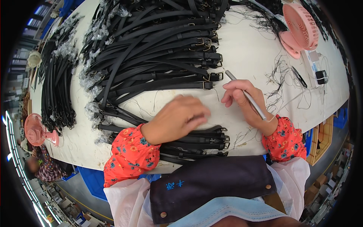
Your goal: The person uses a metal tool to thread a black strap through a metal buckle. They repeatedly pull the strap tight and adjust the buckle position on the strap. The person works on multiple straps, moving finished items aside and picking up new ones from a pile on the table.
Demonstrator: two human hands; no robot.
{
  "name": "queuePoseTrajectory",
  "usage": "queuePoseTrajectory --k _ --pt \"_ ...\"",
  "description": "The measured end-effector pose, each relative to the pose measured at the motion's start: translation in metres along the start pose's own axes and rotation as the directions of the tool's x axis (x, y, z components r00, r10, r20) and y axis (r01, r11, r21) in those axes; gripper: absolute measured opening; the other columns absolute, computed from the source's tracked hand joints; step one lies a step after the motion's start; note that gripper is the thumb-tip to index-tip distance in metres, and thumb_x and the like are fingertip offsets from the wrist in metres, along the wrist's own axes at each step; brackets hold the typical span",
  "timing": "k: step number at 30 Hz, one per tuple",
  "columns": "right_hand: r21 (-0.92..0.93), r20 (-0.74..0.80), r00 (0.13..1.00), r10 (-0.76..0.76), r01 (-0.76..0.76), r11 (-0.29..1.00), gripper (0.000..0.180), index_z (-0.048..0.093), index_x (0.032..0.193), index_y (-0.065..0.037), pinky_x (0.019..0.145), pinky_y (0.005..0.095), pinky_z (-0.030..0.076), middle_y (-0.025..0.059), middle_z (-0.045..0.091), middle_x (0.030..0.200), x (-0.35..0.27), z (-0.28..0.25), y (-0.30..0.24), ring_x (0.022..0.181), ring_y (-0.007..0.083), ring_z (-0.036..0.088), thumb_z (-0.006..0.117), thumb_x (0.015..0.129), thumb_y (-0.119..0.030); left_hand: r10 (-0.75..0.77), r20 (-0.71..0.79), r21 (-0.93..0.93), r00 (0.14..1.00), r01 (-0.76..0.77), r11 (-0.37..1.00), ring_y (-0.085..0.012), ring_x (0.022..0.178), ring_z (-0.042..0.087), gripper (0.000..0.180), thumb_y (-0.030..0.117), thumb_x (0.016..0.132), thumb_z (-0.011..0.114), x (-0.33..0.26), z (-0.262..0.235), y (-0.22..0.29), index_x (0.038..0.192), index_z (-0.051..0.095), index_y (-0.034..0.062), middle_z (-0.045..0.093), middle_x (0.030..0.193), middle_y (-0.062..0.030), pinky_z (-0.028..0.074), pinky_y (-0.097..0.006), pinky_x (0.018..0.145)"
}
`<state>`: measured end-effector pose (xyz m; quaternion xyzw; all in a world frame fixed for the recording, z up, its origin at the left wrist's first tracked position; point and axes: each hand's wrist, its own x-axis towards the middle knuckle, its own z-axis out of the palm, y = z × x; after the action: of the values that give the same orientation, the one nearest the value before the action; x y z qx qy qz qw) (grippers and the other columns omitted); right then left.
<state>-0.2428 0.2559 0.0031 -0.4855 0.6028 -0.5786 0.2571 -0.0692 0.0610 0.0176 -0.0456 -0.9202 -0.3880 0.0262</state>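
My right hand (247, 100) grips a slim silver pen-shaped tool (249, 99) with a thin pale cord at its rear end. The tool's tip points up and left, close to the buckle ends of black belts (159, 62) with brass-toned buckles, laid side by side in a thick row. Over the table just below that row is my left hand (177, 117), slightly blurred, fingers loosely bent and thumb apart, nothing visible in it. Under and beside my left wrist lies a smaller batch of black belts (196, 142), partly covered by my arm.
Clear plastic wrap (92, 79) covers the belts' left ends. Another belt bundle (56, 83) lies farther left, near a pink fan (34, 129). At the right are a second pink fan (301, 28), loose black threads (278, 77), a black pen (299, 76) and a white power strip (311, 68).
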Motion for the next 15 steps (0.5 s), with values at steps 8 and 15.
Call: queuePoseTrajectory --k 8,15 --pt "-0.326 0.183 0.942 -0.283 0.330 0.886 0.034 0.066 0.115 -0.012 0.080 0.0371 0.056 0.0066 0.073 0.106 0.010 0.002 0.014 0.092 0.0293 0.067 0.075 0.084 0.000 -0.004 -0.218 0.283 0.976 0.067 0.957 -0.0308 0.095 0.061 0.028 0.008 0.081 0.078 0.001 0.000 -0.012 0.106 0.068 0.0069 0.066 0.101 -0.0093 0.047 -0.041 0.080" --pt "-0.371 0.364 0.883 -0.297 0.430 0.823 0.036 0.066 0.113 -0.014 0.093 0.0390 0.049 0.0031 0.073 0.119 0.007 0.003 0.007 0.105 0.0266 0.064 0.080 0.081 -0.003 -0.040 -0.084 0.031 0.996 0.042 0.999 -0.0281 0.090 0.064 0.022 0.003 0.079 0.080 0.001 -0.003 -0.015 0.097 0.068 0.0035 0.067 0.092 -0.0090 0.050 -0.038 0.083"
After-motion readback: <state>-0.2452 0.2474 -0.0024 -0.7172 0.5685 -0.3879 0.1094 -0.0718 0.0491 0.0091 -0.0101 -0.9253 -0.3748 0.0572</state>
